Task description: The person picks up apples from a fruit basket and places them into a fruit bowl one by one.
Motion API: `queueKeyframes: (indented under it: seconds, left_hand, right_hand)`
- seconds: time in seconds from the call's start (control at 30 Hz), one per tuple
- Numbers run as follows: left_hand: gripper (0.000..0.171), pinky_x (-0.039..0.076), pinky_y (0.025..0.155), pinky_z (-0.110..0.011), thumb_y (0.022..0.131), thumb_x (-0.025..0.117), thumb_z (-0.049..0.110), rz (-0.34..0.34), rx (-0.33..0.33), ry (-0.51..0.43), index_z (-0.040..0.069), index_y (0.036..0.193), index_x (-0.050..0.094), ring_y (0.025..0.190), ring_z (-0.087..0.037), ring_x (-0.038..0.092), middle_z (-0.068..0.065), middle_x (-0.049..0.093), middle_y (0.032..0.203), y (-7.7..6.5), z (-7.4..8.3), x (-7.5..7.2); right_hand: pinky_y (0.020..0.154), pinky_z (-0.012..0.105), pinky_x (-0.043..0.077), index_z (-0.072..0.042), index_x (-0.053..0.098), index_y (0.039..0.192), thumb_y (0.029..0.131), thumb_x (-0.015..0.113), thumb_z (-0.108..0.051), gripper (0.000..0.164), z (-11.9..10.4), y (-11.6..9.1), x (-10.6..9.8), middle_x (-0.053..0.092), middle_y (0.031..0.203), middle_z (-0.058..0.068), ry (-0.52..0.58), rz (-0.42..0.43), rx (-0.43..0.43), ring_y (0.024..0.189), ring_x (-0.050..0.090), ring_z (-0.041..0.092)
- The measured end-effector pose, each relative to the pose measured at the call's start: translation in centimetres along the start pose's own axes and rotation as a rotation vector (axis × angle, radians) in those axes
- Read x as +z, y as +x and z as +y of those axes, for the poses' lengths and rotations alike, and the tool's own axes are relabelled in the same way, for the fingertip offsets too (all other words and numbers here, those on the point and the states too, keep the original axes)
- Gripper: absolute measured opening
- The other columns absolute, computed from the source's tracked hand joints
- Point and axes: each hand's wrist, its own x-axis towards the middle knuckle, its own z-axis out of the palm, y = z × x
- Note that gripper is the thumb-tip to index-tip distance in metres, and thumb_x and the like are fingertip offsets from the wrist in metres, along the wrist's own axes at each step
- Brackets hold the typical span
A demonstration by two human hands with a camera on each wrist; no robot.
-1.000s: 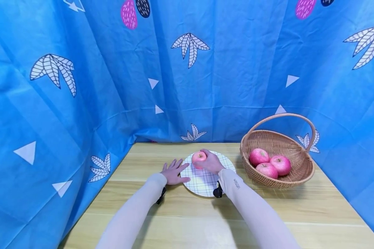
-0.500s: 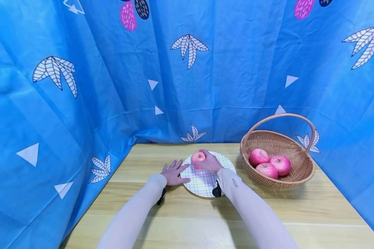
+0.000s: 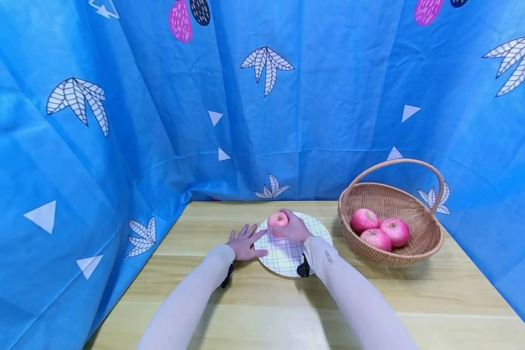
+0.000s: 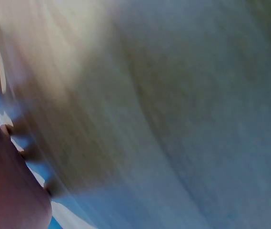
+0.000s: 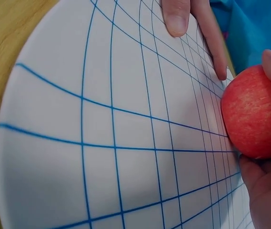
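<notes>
A red apple (image 3: 277, 219) sits at the upper left part of a round white plate (image 3: 284, 260) with a blue grid pattern. My right hand (image 3: 294, 228) grips this apple from its right side, thumb and fingers around it, as the right wrist view also shows with the apple (image 5: 255, 112) low on the plate (image 5: 54, 157). My left hand (image 3: 244, 245) lies with spread, straight fingers at the plate's left rim, thumb and index finger over the edge. In the left wrist view only part of the left hand (image 4: 11, 186) shows, above the wooden surface.
A wicker basket (image 3: 402, 204) with a tall handle stands to the right of the plate, holding three red apples (image 3: 376, 239). The wooden table (image 3: 262, 311) ends at a blue patterned curtain (image 3: 323, 121) behind and at both sides.
The apple and my right hand have shifted very slightly to the left on the plate. My left hand stays at the rim.
</notes>
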Motion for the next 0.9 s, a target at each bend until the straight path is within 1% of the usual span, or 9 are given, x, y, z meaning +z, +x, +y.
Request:
queueKeyframes:
  seconds: [0.17,0.37,0.43,0.7,0.8,0.9]
  left_hand:
    - [0.089,-0.001,0.119,-0.069,0.089,0.040,0.082,0.004,0.013,-0.011,0.039,0.162,0.014,0.157,-0.037,-0.001,-0.004,0.001,0.172,-0.4,0.4,-0.6]
    - [0.093,-0.005,0.119,-0.069,0.086,0.035,0.087,-0.006,0.023,-0.010,0.040,0.162,0.010,0.157,-0.036,-0.005,-0.004,-0.003,0.171,0.4,-0.3,0.0]
    - [0.093,-0.005,0.118,-0.070,0.085,0.034,0.089,-0.005,0.025,-0.011,0.041,0.162,0.010,0.157,-0.036,-0.004,-0.004,-0.002,0.172,0.7,-0.6,0.2]
    - [0.093,-0.007,0.119,-0.068,0.082,0.034,0.091,-0.009,0.009,-0.031,0.048,0.160,0.007,0.157,-0.033,-0.007,0.003,-0.005,0.171,1.5,-1.3,0.7]
    - [0.094,-0.006,0.119,-0.068,0.081,0.035,0.092,-0.010,0.010,-0.034,0.047,0.160,0.008,0.157,-0.032,-0.007,0.003,-0.005,0.171,1.4,-1.2,0.6]
    - [0.093,-0.005,0.119,-0.069,0.083,0.035,0.090,-0.016,0.018,-0.023,0.045,0.161,0.009,0.157,-0.033,-0.007,0.001,-0.005,0.171,0.9,-0.9,0.3]
  right_hand:
    - [0.115,0.047,0.039,-0.009,0.036,0.155,0.084,0.082,-0.033,0.087,-0.2,0.1,-0.1,0.058,0.143,0.014,-0.007,-0.005,0.022,0.132,0.054,0.031]
    - [0.116,0.047,0.038,-0.008,0.029,0.158,0.084,0.082,-0.035,0.095,-0.2,0.3,-0.1,0.054,0.146,0.016,-0.017,-0.007,0.040,0.134,0.052,0.032]
    - [0.116,0.048,0.037,-0.007,0.028,0.158,0.084,0.082,-0.035,0.097,-0.3,0.2,-0.2,0.053,0.147,0.017,-0.016,-0.009,0.041,0.135,0.052,0.033]
    - [0.118,0.051,0.034,-0.003,0.026,0.158,0.083,0.084,-0.033,0.100,-1.2,-0.9,-1.3,0.048,0.152,0.020,-0.018,-0.036,0.003,0.138,0.048,0.036]
    - [0.118,0.053,0.033,-0.002,0.029,0.157,0.083,0.084,-0.031,0.096,-1.7,-1.5,-2.0,0.046,0.153,0.020,-0.051,-0.060,-0.013,0.141,0.044,0.037]
    - [0.119,0.056,0.031,-0.002,0.032,0.156,0.084,0.083,-0.031,0.093,-2.1,-2.3,-2.7,0.042,0.156,0.020,-0.085,-0.074,-0.029,0.145,0.038,0.039]
